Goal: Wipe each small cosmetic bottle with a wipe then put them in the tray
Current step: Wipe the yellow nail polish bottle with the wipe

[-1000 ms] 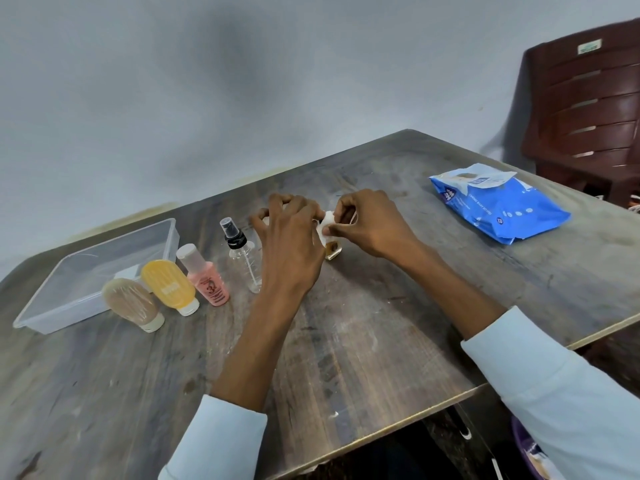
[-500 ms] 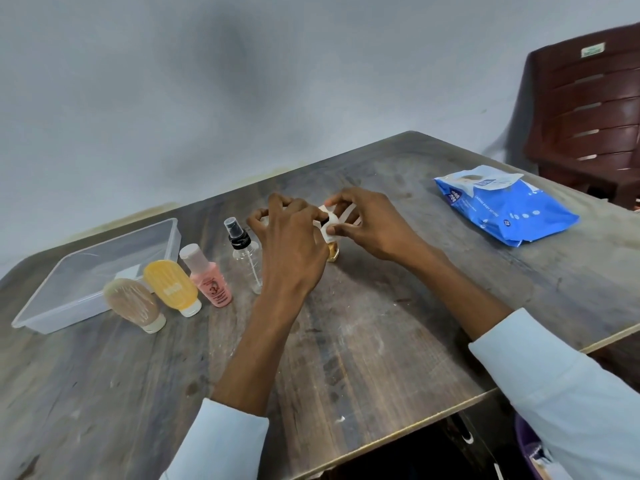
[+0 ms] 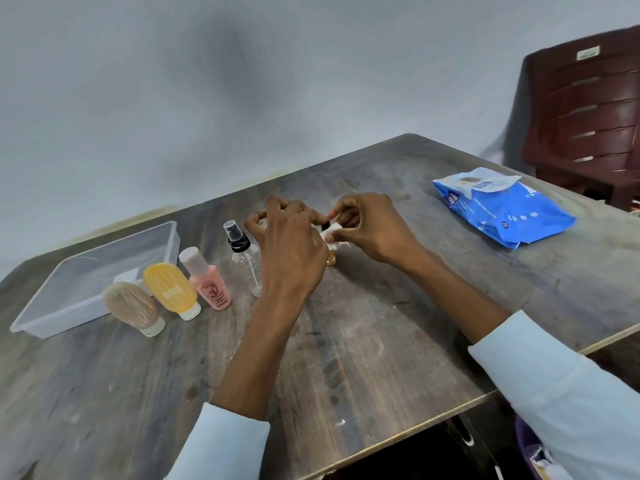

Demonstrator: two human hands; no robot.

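Wiping is the step I am on, as I judge it: from the head camera, my left hand (image 3: 289, 249) is curling its fingers round a small amber bottle (image 3: 331, 260), of which only the bottom tip is showing below my palm, just above the desk (image 3: 363, 341). My right hand (image 3: 372, 226) is pinching a white wipe (image 3: 330, 232) between thumb and bent fingertips and pressing it against the top of that bottle (the cap itself is hidden, so I cannot tell how much is covered). Neither hand is spread open; both are closing on what they are working.

Next, I reckon, I am needing to carry this bottle left to the clear tray (image 3: 52, 306), which is sitting at the far left. Four others are waiting just beside it: the beige tube (image 3: 133, 308), yellow tube (image 3: 171, 291), pink bottle (image 3: 207, 284) and clear spray bottle (image 3: 246, 261).
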